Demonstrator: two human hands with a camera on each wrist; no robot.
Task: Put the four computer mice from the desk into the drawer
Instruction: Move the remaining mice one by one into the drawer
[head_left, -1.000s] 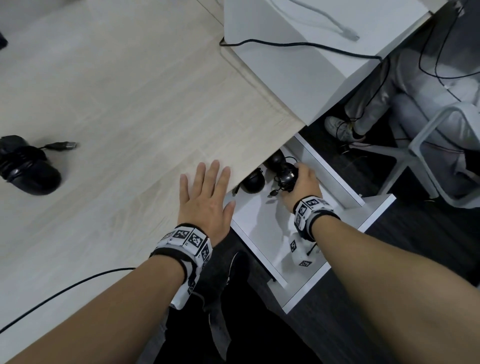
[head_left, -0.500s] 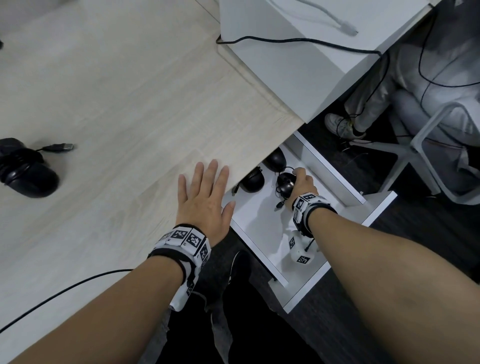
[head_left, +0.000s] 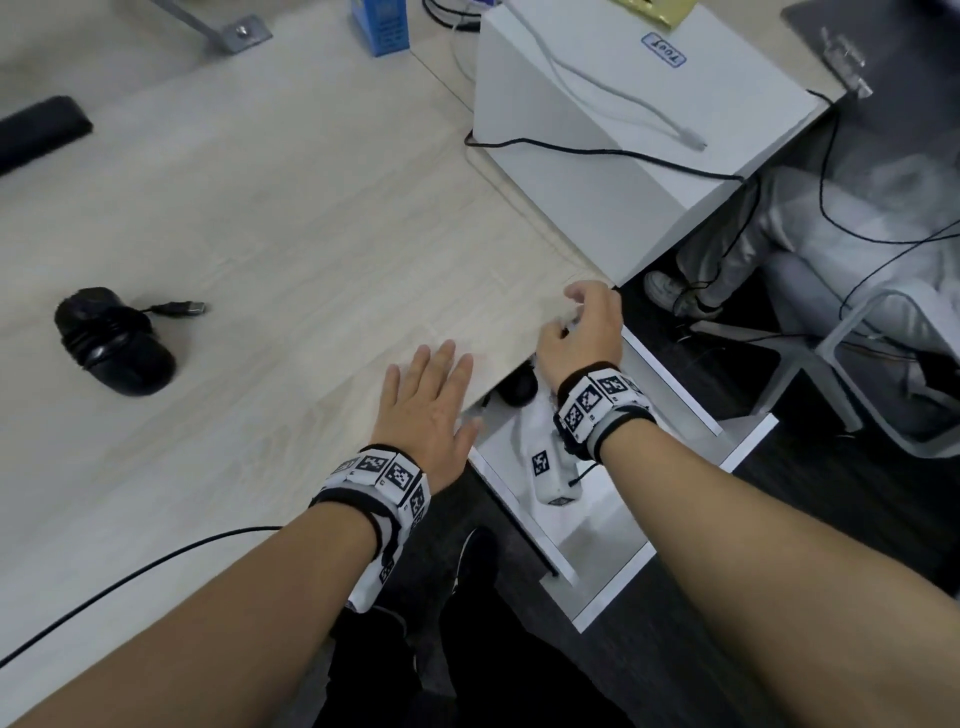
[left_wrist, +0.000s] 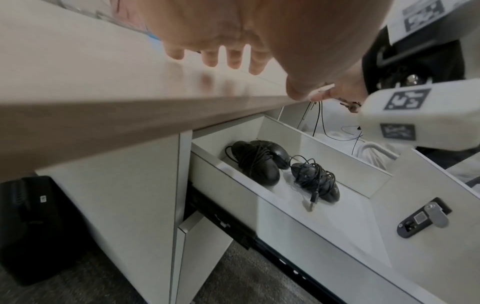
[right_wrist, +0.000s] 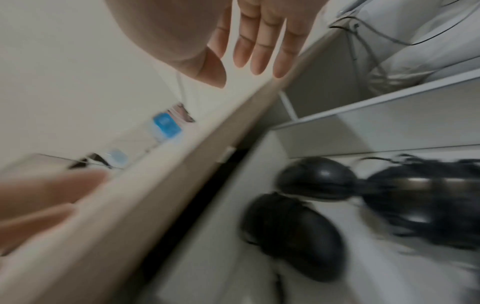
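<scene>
One black mouse (head_left: 117, 340) with its cable wound round it lies on the wooden desk (head_left: 311, 218) at the left, its USB plug (head_left: 189, 308) sticking out. The white drawer (head_left: 670, 379) under the desk edge stands pulled out. Three black mice lie at its back: two side by side (left_wrist: 257, 162) and one wrapped in cable (left_wrist: 315, 181). From the head view only one of these mice (head_left: 517, 387) shows. My left hand (head_left: 431, 384) lies flat on the desk near its edge. My right hand (head_left: 566, 317) hovers over the desk corner above the drawer, fingers relaxed and empty.
A white box (head_left: 623, 130) with cables over it stands on the desk at the back right. A blue box (head_left: 382, 26) and a black bar (head_left: 41, 127) are further back. A black cable (head_left: 130, 571) crosses the desk front. A seated person's legs and a chair (head_left: 857, 312) are at the right.
My right hand has let go of the cable-wrapped mouse in the drawer and risen out to the desk corner. The left hand has stayed flat on the desk.
</scene>
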